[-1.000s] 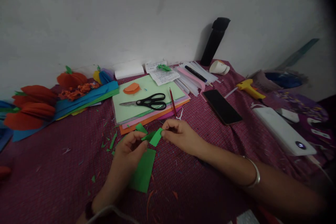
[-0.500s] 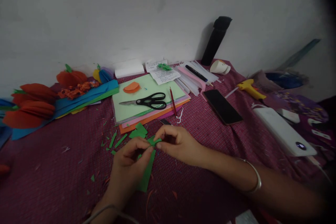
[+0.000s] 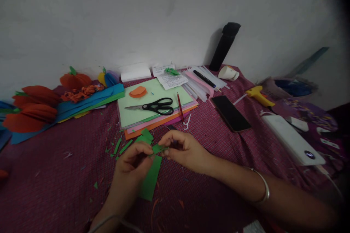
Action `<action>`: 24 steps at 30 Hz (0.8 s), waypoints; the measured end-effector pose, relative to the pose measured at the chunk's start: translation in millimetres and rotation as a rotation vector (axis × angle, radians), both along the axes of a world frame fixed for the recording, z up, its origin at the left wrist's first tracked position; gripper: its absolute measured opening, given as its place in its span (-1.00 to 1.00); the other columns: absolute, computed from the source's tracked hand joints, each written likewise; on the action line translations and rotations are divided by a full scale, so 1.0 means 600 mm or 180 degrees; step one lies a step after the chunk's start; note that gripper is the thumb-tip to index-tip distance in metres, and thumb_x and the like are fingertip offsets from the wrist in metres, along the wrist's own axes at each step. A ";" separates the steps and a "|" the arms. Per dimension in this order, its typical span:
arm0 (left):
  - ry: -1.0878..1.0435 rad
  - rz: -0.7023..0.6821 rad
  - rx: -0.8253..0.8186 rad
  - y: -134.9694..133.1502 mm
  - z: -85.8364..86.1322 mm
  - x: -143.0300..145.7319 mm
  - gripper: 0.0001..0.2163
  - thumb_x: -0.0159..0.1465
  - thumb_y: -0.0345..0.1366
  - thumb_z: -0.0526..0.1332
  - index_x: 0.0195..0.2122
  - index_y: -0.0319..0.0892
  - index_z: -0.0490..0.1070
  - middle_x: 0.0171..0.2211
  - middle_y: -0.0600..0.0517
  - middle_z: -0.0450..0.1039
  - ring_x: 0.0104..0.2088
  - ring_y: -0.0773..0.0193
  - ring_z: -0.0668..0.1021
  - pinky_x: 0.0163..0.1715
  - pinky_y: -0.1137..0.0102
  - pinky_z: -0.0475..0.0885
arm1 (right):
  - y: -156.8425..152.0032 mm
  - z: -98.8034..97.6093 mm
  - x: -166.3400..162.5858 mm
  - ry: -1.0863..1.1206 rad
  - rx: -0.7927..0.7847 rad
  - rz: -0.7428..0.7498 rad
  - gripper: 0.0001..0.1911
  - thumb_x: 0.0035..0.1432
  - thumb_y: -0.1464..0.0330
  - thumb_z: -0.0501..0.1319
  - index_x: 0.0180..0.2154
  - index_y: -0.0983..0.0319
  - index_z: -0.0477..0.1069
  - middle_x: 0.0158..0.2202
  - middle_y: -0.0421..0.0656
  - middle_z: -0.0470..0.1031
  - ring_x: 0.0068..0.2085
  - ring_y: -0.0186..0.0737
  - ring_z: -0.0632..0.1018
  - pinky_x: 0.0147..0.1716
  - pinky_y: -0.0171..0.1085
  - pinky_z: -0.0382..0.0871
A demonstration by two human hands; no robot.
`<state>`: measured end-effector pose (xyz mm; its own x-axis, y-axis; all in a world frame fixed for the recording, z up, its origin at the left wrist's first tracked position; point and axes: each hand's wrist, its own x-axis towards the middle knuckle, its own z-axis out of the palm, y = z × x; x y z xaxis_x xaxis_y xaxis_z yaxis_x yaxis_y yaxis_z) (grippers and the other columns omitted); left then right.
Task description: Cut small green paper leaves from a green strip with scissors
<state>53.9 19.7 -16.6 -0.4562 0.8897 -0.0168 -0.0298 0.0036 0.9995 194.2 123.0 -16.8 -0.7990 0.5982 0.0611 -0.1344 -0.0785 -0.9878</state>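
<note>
A small piece of green paper (image 3: 156, 148) is pinched between my two hands above the cloth. My left hand (image 3: 133, 164) grips its left end with thumb and forefinger. On the other end, the fingertips of my right hand (image 3: 186, 151) are closed. Below my left hand lies a larger green paper strip (image 3: 151, 180), partly covered by it. Just beyond the hands are green paper pieces (image 3: 146, 136) and thin offcuts. Black-handled scissors (image 3: 157, 106) rest on a stack of coloured paper (image 3: 131, 119), beside an orange paper cutout (image 3: 137, 91) and a red pencil (image 3: 180, 107).
Orange paper pumpkins (image 3: 32, 118) stand at the left by blue sheets (image 3: 82, 103). To the right lie a phone (image 3: 230, 113), a yellow glue gun (image 3: 259, 95) and a white power bank (image 3: 292, 138). A black cylinder (image 3: 222, 49) stands near the wall, beside a paper cup (image 3: 228, 73).
The green paper between my fingers has turned slightly and shows flatter. My left hand has shifted a little left, uncovering more of the strip below. The view has shifted slightly.
</note>
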 end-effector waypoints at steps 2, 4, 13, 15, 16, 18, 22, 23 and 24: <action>0.0004 -0.0052 0.0067 0.000 -0.001 -0.001 -0.89 0.08 -0.46 0.28 -0.48 -0.09 0.44 -0.39 0.14 0.38 -0.37 0.39 0.44 -0.38 0.56 0.33 | 0.001 0.002 0.000 0.0016 -0.0068 0.0063 -0.86 0.00 0.52 0.23 -0.32 0.26 0.37 -0.42 -0.28 0.37 -0.41 -0.40 0.39 -0.40 -0.36 0.26; 0.0018 -0.0083 0.0076 -0.001 -0.003 -0.002 -0.88 0.08 -0.48 0.28 -0.48 -0.09 0.44 -0.38 0.14 0.38 -0.35 0.39 0.44 -0.37 0.56 0.33 | 0.002 0.004 0.001 0.0002 -0.0067 0.0092 -0.87 0.01 0.52 0.24 -0.32 0.26 0.38 -0.42 -0.28 0.37 -0.40 -0.39 0.39 -0.38 -0.36 0.25; 0.0018 -0.0046 0.0022 -0.001 -0.006 -0.002 -0.89 0.06 -0.46 0.28 -0.49 -0.09 0.45 -0.40 0.13 0.40 -0.38 0.38 0.44 -0.39 0.55 0.34 | 0.002 0.008 0.004 -0.0131 -0.0225 0.0170 -0.87 0.04 0.38 0.28 -0.33 0.26 0.38 -0.48 -0.31 0.31 -0.47 -0.41 0.33 -0.46 -0.36 0.21; -0.0022 -0.0021 -0.0075 -0.002 -0.005 0.000 -0.91 0.04 -0.44 0.30 -0.50 -0.10 0.44 -0.41 0.13 0.40 -0.40 0.38 0.44 -0.42 0.55 0.34 | 0.001 0.005 0.003 -0.0153 -0.0278 0.0156 -0.89 0.06 0.37 0.26 -0.34 0.26 0.38 -0.50 -0.31 0.31 -0.48 -0.40 0.34 -0.46 -0.36 0.21; -0.0077 0.0006 -0.0173 -0.002 -0.003 0.002 -0.92 0.04 -0.42 0.30 -0.48 -0.10 0.44 -0.43 0.13 0.40 -0.43 0.39 0.43 -0.46 0.55 0.33 | 0.001 0.003 0.003 -0.0149 -0.0310 0.0147 -0.89 0.07 0.37 0.25 -0.34 0.26 0.37 -0.50 -0.31 0.32 -0.48 -0.40 0.34 -0.46 -0.36 0.22; -0.0195 0.0061 -0.0386 -0.003 0.000 0.005 -0.91 0.05 -0.38 0.31 -0.43 -0.10 0.43 -0.49 0.15 0.40 -0.51 0.40 0.41 -0.54 0.55 0.30 | 0.001 0.000 0.001 -0.0133 -0.0354 0.0133 -0.90 0.07 0.39 0.25 -0.34 0.25 0.37 -0.50 -0.31 0.33 -0.47 -0.40 0.35 -0.45 -0.35 0.23; -0.0086 0.0097 -0.0481 -0.001 0.010 0.013 -0.85 0.03 -0.38 0.30 -0.36 -0.11 0.41 -0.59 0.19 0.34 -0.60 0.43 0.36 -0.62 0.56 0.25 | 0.002 0.000 0.001 -0.0099 -0.0362 0.0136 -0.90 0.06 0.39 0.25 -0.36 0.26 0.36 -0.51 -0.31 0.33 -0.49 -0.42 0.35 -0.47 -0.37 0.22; 0.0038 0.0100 -0.0444 -0.001 0.011 0.014 -0.86 0.03 -0.39 0.29 -0.36 -0.11 0.41 -0.59 0.19 0.34 -0.60 0.42 0.37 -0.62 0.56 0.26 | 0.002 0.001 0.002 -0.0111 -0.0374 0.0148 -0.89 0.06 0.38 0.26 -0.35 0.27 0.36 -0.52 -0.32 0.33 -0.50 -0.42 0.35 -0.47 -0.37 0.22; 0.0210 0.0106 -0.0398 0.000 0.012 0.015 -0.86 0.04 -0.40 0.28 -0.36 -0.11 0.41 -0.58 0.18 0.35 -0.59 0.41 0.39 -0.61 0.55 0.27 | 0.002 0.003 0.002 -0.0139 -0.0412 0.0172 -0.87 0.06 0.36 0.27 -0.34 0.27 0.37 -0.52 -0.31 0.34 -0.50 -0.43 0.36 -0.47 -0.37 0.23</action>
<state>62.7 19.6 -9.5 -0.4891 0.8670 -0.0957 0.0338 0.1284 0.9911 195.7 124.3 -15.2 -0.8306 0.5547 -0.0492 -0.0836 -0.2116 -0.9738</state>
